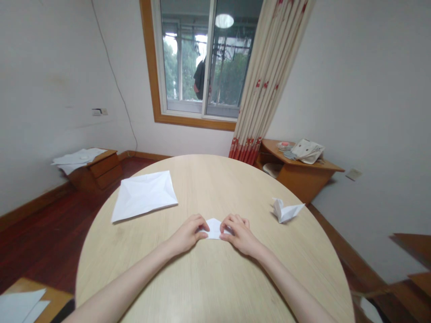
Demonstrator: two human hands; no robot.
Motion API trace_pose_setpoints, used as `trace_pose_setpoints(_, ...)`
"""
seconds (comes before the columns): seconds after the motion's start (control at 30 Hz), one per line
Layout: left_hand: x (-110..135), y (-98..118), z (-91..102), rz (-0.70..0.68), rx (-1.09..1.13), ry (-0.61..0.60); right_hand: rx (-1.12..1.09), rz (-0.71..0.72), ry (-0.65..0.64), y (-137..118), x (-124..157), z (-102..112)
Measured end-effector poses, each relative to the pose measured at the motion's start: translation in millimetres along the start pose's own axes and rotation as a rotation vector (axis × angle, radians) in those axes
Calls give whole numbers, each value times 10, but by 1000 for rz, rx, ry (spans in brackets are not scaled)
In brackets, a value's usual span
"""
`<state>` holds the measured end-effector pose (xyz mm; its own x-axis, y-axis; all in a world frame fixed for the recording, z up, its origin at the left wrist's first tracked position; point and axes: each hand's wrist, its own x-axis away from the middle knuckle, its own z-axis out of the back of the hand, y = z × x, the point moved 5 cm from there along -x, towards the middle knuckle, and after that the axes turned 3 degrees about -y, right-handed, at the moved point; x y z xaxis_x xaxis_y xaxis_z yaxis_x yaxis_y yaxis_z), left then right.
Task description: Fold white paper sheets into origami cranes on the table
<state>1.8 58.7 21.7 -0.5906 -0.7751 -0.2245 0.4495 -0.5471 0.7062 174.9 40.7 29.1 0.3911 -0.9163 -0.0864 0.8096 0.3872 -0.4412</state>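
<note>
**Two hands pinch a small folded paper on a round table**

Both hands meet over a small folded paper [213, 228] that lies flat near the middle of the round wooden table [208, 278], on the side closest to the person. The left hand [187, 234] comes in from the left, its fingers curled down with the tips pressing the paper's left edge. The right hand [239, 234] mirrors it, fingers bent and closed onto the right edge. Only a pale pointed piece of the paper shows between the two sets of fingertips; the rest is hidden beneath them.

Further up the table on the left lies a larger creased sheet [144, 194], opened out flat and well apart from the hands. To the right, near the table's edge, sits a folded paper figure [285, 210] with one pointed end sticking out toward the wall.

Beyond the table, a low wooden cabinet [101, 168] stands by the left wall with white papers on top, and a corner shelf [298, 172] beside the curtain [269, 76] carries a light bag [308, 150].
</note>
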Motion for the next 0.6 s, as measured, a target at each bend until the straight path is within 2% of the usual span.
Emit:
trace_pose_setpoints(0.27,18,60,57,-56,-40,-57,-49,4,-43,74,-5,27)
trace_pose_setpoints(0.6,115,190,-1,-188,-367,-80,-136,56,10,77,17,14)
